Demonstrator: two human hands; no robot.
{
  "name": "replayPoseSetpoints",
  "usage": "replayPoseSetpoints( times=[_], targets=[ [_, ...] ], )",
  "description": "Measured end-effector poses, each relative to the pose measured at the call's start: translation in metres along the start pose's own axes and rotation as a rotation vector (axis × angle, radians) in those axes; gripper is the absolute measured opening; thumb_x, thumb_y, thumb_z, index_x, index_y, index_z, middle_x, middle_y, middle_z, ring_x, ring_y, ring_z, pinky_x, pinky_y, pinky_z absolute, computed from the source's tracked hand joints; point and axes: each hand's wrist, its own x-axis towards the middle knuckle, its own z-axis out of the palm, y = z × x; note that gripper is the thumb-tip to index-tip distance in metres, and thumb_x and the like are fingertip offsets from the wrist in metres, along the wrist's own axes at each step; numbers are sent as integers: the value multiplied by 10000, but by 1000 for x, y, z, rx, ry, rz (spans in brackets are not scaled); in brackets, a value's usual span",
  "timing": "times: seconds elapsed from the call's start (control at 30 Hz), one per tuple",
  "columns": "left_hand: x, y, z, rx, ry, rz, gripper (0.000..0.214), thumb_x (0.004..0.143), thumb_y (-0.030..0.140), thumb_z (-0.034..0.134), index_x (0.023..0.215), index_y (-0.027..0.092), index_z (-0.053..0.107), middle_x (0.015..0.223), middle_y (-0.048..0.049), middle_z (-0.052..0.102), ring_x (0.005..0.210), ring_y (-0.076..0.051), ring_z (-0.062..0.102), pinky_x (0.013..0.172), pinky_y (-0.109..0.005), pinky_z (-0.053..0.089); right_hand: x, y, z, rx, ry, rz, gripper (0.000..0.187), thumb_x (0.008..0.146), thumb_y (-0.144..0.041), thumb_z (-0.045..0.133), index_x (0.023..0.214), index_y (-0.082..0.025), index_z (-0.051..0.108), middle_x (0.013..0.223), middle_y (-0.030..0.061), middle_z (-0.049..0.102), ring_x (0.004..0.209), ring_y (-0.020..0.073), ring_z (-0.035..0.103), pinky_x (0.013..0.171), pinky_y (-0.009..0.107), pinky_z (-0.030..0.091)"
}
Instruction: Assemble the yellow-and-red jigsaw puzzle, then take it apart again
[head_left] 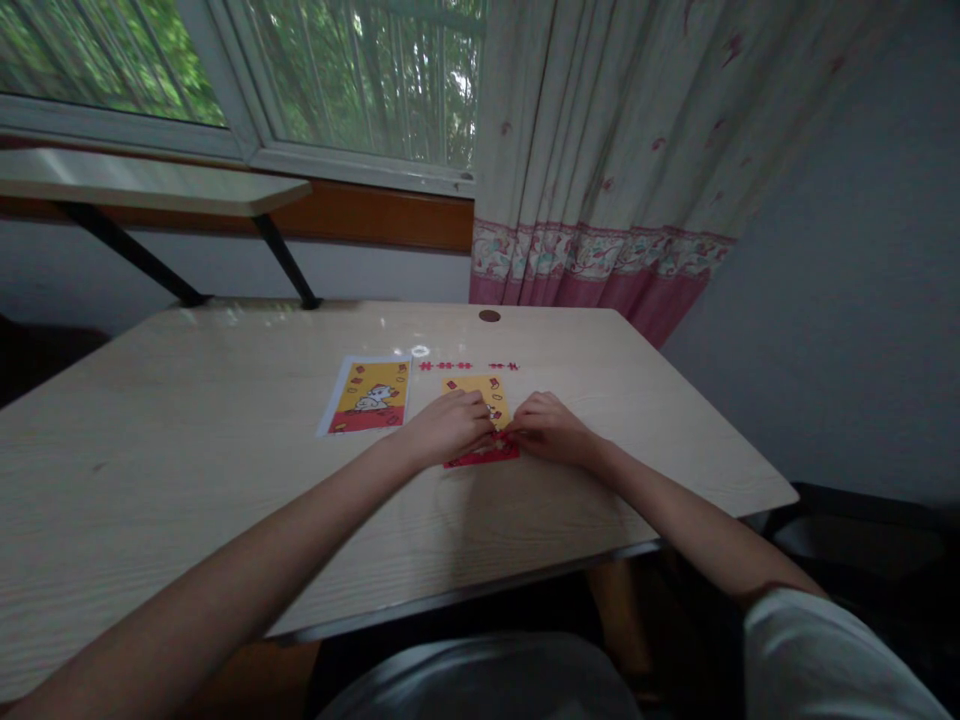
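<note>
Both hands are closed over a yellow and red picture card [480,384] on the desk, hiding much of its middle. My left hand [456,425] covers the card's left side, fingers pinched together. From the right, my right hand [551,428] meets it with its fingertips together. Between the fingertips is a small red piece [504,437], its shape mostly hidden; it looks like the red cut-outs [445,366] lying in a row behind the card. To the left lies a printed sheet [379,396] with a white animal on yellow and red.
A white ring, perhaps a tape roll [421,351], lies behind the printed sheet. Near the desk's [187,470] back edge is a round brown cable-hole cover [489,316]. A raised shelf [150,185] on black legs stands at the back left. Behind hangs a curtain [592,150] beside the window.
</note>
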Motion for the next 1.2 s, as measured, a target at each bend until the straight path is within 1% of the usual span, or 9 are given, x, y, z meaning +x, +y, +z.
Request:
replayPoseSetpoints(
  times=[0.17,0.33,0.43,0.6,0.8,0.93,1.0,1.07,1.2],
  targets=[
    [4,-1,3,96,-25,53,150,846,274,554,792,165,643,777,-30,648,793,-180,508,657,-286,333,0,-1,0,5,-8,7,152,835,-298,524,831,-207,646,807,24,647,779,151,505,698,283,315],
    [3,6,0,137,-32,115,169,872,192,506,755,158,623,746,-33,628,761,-166,508,626,-287,312,0,-3,-3,27,-10,11,143,830,-285,531,851,-206,648,810,24,650,776,147,507,700,279,320],
    [1,9,-2,144,-42,107,149,868,150,499,777,157,617,783,-47,626,798,-174,510,640,-288,315,1,-3,-3,31,-8,13,135,824,-275,535,846,-204,647,807,26,649,774,148,510,701,280,325],
    [-2,10,1,137,-44,89,136,876,148,484,822,158,609,848,-61,630,859,-191,511,686,-298,334,0,-2,-3,12,-11,-1,150,835,-280,517,852,-208,647,815,27,646,777,149,509,708,287,326],
    [-1,10,3,141,-63,56,121,884,166,475,861,163,594,873,-54,628,872,-188,509,692,-292,332,0,-1,-4,-72,-32,-29,168,843,-290,504,860,-210,651,817,32,642,776,154,487,695,290,304],
    [1,10,1,148,-74,47,124,888,179,466,864,151,584,844,-54,624,820,-186,514,673,-290,335,1,-1,-4,-115,-50,-33,160,841,-277,505,865,-210,648,826,31,641,789,158,474,698,294,294],
    [3,8,2,130,-60,15,126,888,184,463,864,143,581,814,-55,619,790,-185,515,664,-289,340,1,-3,-5,-110,-51,-24,162,842,-278,506,854,-200,647,822,32,641,787,158,472,699,293,297],
    [3,4,5,84,-26,-46,134,887,172,451,864,141,580,807,-59,614,790,-186,516,674,-288,351,2,-5,-6,-93,-50,-14,171,848,-278,497,847,-194,646,811,32,641,780,157,472,701,291,302],
    [-1,-6,11,-105,61,-199,164,884,165,424,847,137,581,829,-73,615,824,-192,513,722,-294,385,1,-6,-7,-41,-42,10,174,852,-282,494,852,-195,645,801,32,644,777,154,487,705,288,313]
  ],
)
